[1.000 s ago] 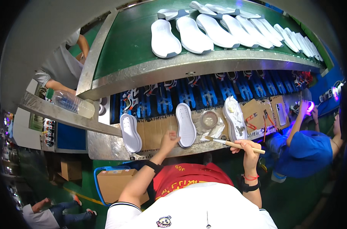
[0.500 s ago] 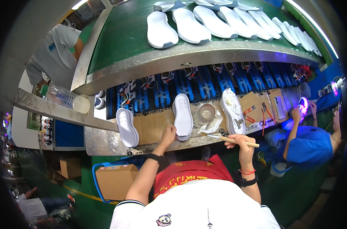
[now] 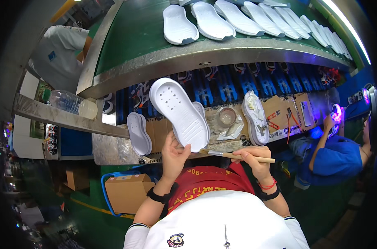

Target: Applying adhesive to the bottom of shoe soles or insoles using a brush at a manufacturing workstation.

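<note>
My left hand (image 3: 174,157) grips the lower end of a white shoe sole (image 3: 182,112), holding it tilted above the bench. Holes dot the sole's upper part. In my right hand (image 3: 254,161) is a flat brush (image 3: 222,154) with a wooden handle; its bristles are at the sole's lower right edge, and I cannot tell if they touch. Behind the held sole, part of another white sole (image 3: 200,108) shows. To the left lies a white sole (image 3: 138,133). A round bowl (image 3: 227,117) stands on crumpled wrapping, and right of it a sole (image 3: 254,118) carries scraps.
Pliers (image 3: 273,119) and a phone (image 3: 306,113) lie on the bench's right. Several white soles (image 3: 180,25) line a raised green conveyor (image 3: 130,45). A plastic bottle (image 3: 70,103) rests on the left rail. A co-worker in blue (image 3: 335,159) sits at right. A carton (image 3: 128,193) stands below.
My left hand has lifted a sole off the bench, uncovering another beneath it. My right hand has brought the brush left and slightly down, to the sole's lower edge.
</note>
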